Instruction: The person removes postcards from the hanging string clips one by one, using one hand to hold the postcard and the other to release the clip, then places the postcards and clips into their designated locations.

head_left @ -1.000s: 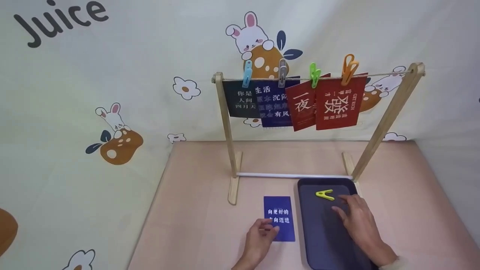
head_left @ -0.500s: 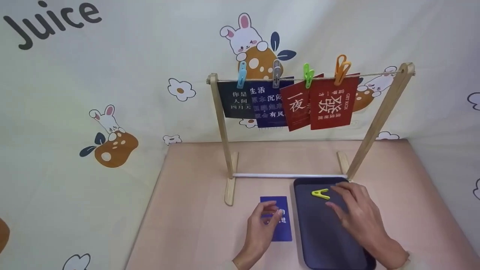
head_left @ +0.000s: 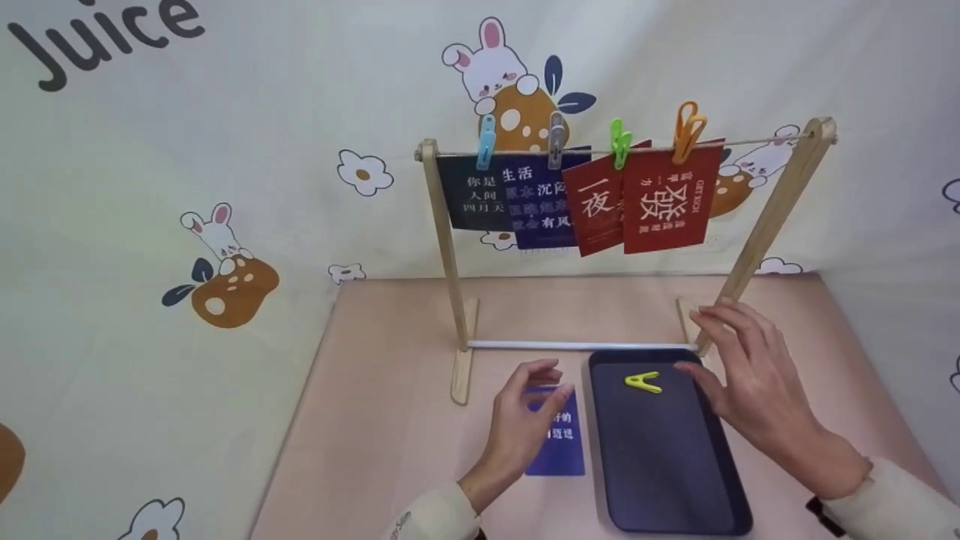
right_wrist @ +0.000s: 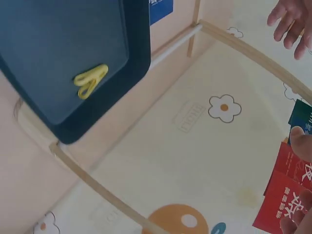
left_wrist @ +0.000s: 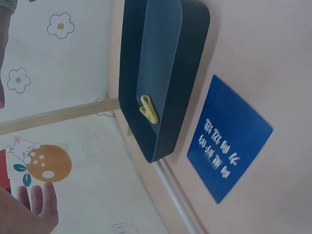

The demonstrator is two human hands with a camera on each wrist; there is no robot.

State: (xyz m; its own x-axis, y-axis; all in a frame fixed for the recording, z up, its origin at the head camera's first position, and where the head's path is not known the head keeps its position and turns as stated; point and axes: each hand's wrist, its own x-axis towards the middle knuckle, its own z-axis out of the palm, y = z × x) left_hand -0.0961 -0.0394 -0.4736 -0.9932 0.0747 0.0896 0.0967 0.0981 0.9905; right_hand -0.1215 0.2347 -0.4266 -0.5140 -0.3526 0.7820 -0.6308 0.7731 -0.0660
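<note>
Through the head camera I see both hands raised over the pink table (head_left: pixel 390 420), neither one holding anything. The left hand (head_left: pixel 517 420) has its fingers loosely bent, thumb apart from the fingertips, and from my angle it hides part of the lettering on the blue card (head_left: pixel 562 459) below it; the left wrist view shows me that card lying flat on the table. The right hand (head_left: pixel 761 382) has its fingers slightly curved and its thumb spread well away, and in my head view it overlaps the right edge of the dark tray (head_left: pixel 667 465). I find the yellow clip (head_left: pixel 643 382) to the left of the right hand and to the right of the left one, lying on the tray floor near the far end, untouched. Beyond both hands I have the wooden stand (head_left: pixel 776 199), with a white rod (head_left: pixel 585 346) across its foot. Higher up and farther off than either hand, four pegs (head_left: pixel 620 144) sit on its string, with dark and red cards (head_left: pixel 667 229) hanging beneath them
</note>
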